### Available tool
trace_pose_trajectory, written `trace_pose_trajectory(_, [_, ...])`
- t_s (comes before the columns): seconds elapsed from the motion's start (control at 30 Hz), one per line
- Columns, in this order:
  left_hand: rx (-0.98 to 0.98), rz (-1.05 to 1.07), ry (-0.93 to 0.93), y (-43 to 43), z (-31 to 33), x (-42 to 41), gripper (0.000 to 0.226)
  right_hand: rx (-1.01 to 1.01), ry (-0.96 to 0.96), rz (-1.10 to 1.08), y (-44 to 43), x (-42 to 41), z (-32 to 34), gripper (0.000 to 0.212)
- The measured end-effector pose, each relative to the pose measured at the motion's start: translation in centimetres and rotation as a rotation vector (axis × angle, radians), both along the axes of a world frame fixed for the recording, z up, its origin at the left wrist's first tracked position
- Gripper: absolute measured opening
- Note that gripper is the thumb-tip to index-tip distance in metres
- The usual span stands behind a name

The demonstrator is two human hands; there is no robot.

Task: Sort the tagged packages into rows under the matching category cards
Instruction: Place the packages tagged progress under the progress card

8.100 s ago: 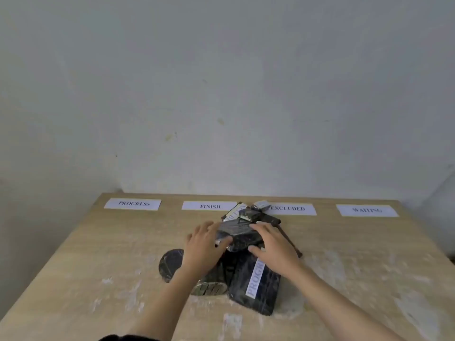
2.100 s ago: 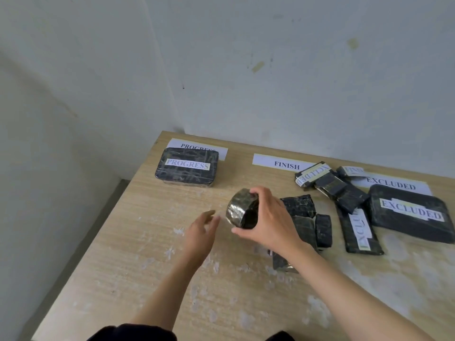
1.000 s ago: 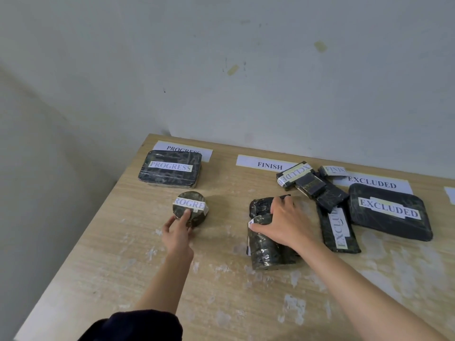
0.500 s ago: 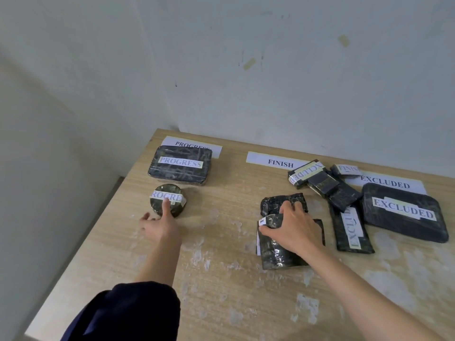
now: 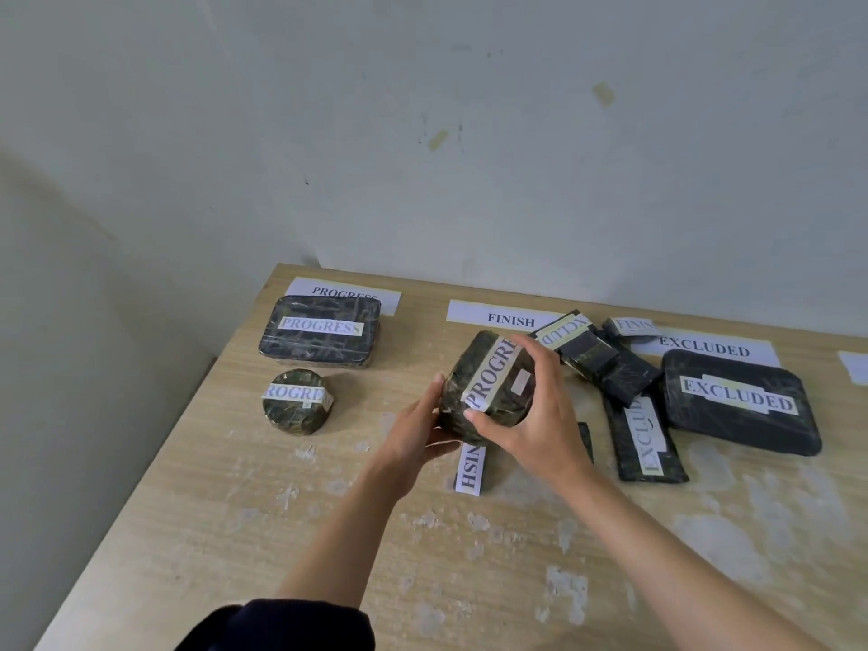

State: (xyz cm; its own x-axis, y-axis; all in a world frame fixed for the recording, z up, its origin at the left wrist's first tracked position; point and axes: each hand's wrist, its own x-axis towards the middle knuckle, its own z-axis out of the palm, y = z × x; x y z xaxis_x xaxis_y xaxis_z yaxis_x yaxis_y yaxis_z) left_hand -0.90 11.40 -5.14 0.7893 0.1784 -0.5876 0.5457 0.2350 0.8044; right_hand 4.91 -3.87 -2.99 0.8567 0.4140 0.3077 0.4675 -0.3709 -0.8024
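A dark wrapped package tagged PROGRESS [image 5: 488, 387] is held above the table between my left hand [image 5: 415, 436] at its left end and my right hand [image 5: 530, 415] over its right side. Beneath it lies a flat package tagged FINISH [image 5: 471, 468], mostly hidden. Under the PROGRESS card [image 5: 345, 291] sit a rectangular PROGRESS package [image 5: 319, 332] and a round PROGRESS package [image 5: 297, 401]. The FINISH card [image 5: 505, 317] and EXCLUDED card [image 5: 704, 347] lie along the back edge.
By the EXCLUDED card lie a large EXCLUDED package [image 5: 740, 401], a narrow EXCLUDED package [image 5: 646, 439], a jumble of small dark packages [image 5: 596, 357] and a small FINISH package [image 5: 631, 326]. A fourth card [image 5: 855, 366] is cut off at right. The table's left edge [image 5: 155, 467] drops off.
My left hand left the round PROGRESS package below the rectangular one and came to the middle. My right hand lifted the PROGRESS package off the pile; both hands now hold it.
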Motion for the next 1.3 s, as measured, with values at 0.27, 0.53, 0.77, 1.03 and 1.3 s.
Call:
trace_pose_trajectory(0.27, [0.009, 0.118, -0.182, 0.5, -0.6, -0.2, 0.064, -0.043, 0.433, -0.080, -0.1, 1.1, -0.9, 0.086])
trace_pose_trajectory(0.53, [0.081, 0.265, -0.195, 1.0, -0.6, -3.2, 0.081, 0.065, 0.631, 0.028, 3.1, -0.5, -1.7, 0.042])
trace_pose_trajectory(0.77, [0.038, 0.653, -0.128, 3.0, -0.9, -8.6, 0.053, -0.432, 0.356, -0.080, 3.1, -4.0, -6.6, 0.035])
trace_pose_trajectory(1.03, [0.054, 0.918, -0.101, 6.7, -1.5, -13.4, 0.032, -0.726, 0.265, -0.005, 3.3, -5.2, -8.0, 0.020])
trace_pose_trajectory(1.3, [0.116, 1.014, -0.106, 11.3, -2.3, -14.5, 0.020, -0.597, 0.271, 0.120, 4.3, -6.3, -8.5, 0.029])
